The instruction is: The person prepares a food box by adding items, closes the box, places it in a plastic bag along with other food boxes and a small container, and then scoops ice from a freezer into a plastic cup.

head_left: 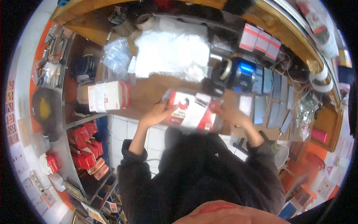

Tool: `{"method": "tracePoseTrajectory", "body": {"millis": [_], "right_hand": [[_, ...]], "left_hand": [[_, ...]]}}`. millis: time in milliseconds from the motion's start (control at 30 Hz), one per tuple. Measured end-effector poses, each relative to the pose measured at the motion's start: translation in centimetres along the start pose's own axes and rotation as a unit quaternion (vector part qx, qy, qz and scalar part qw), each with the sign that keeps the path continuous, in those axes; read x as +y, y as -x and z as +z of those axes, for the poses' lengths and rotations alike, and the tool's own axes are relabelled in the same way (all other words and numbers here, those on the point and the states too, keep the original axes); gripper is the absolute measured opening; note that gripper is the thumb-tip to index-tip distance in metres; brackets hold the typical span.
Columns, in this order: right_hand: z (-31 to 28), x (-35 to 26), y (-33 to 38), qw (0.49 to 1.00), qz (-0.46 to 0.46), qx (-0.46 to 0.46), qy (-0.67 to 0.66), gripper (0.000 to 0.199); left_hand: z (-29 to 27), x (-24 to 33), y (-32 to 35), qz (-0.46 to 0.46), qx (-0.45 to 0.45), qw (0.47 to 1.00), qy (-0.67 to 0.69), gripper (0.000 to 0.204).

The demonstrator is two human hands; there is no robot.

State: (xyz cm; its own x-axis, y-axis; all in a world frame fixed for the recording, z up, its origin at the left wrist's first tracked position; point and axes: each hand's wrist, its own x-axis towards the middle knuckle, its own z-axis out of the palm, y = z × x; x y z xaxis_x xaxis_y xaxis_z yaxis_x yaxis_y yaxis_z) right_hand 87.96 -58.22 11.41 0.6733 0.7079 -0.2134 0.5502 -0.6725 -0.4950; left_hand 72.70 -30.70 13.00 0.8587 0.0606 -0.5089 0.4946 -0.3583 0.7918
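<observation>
A flat red and white box [182, 110] in a clear plastic sleeve, with a white label on its face, lies at the front edge of the wooden desk. My left hand [158, 113] grips its left end, thumb on top. At its right end is my right hand [233, 108], smeared by motion; its fingers reach the plastic, but their hold is unclear. Farther left on the desk stands another red and white box [118, 95] with a white label wrapped round it. Behind my hands lies a bright pile of clear plastic bags [171, 48].
A dark device with a lit blue screen [245, 69] stands at the back right, near several phones [259, 110] in rows. Red-striped white boxes [259, 41] sit behind it. Loose cables run at the right. Shelves at left hold red packets [85, 149].
</observation>
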Motion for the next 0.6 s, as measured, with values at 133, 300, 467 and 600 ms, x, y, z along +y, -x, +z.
{"method": "tracePoseTrajectory", "body": {"millis": [133, 300, 467, 600], "right_hand": [[-8.8, -6.2, -13.4, 0.993, 0.006, 0.021, -0.118, 0.036], [-5.5, -2.0, -38.5, 0.895, -0.204, 0.394, 0.05, 0.031], [-3.4, -4.0, -44.3, 0.93, -0.143, 0.339, -0.011, 0.043], [-6.5, 4.1, -42.7, 0.956, -0.042, 0.215, -0.197, 0.028]], "left_hand": [[-2.9, -1.8, -1.7, -0.055, 0.141, 0.984, 0.096, 0.051], [-2.8, -2.8, -5.4, -0.021, 0.171, 0.964, 0.203, 0.044], [-3.2, -5.5, -5.1, 0.047, 0.093, 0.96, 0.258, 0.036], [-5.2, -7.3, -4.9, 0.081, 0.057, 0.936, 0.339, 0.031]]}}
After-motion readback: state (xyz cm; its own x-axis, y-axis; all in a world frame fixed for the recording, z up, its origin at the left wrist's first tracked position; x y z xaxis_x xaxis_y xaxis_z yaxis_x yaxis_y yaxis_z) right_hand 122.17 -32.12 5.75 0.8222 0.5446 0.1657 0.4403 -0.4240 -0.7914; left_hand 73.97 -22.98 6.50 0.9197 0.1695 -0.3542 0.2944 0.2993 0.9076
